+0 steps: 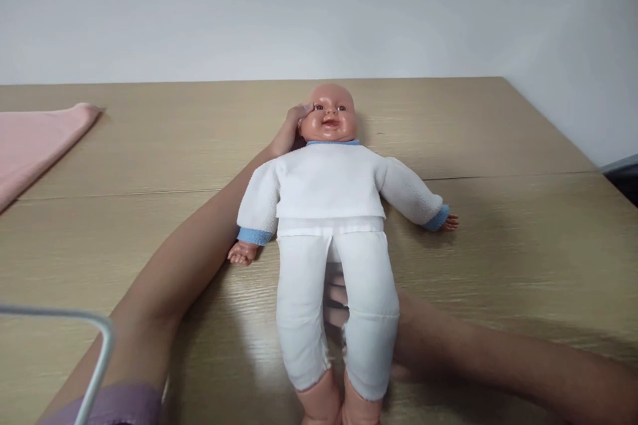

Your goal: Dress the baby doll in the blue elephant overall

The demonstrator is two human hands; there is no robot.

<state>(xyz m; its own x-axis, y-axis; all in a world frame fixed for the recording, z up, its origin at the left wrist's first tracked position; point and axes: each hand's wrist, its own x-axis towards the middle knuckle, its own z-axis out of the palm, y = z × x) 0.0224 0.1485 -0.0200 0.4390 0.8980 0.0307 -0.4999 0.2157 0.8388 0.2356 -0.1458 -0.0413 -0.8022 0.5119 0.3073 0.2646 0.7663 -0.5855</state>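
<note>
A baby doll (331, 182) lies face up in the middle, head away from me, in a white fleece top with blue collar and cuffs and white trousers. My left hand (295, 123) cups its head from behind on the left side, the thumb beside its eye and the other fingers hidden. From the right, my right hand (337, 302) reaches beneath the legs, with several fingers showing in the gap between them. It supports the legs from below. The doll's arms spread outward and its bare feet point toward me at the bottom edge.
A wooden table (538, 239) with a seam across it extends to a pale wall (299, 13). At the left edge lies a folded pink cloth (40, 146). A bent white rod (102, 352) stands in the near left corner, and a dark object (625, 179) shows beyond the table at right.
</note>
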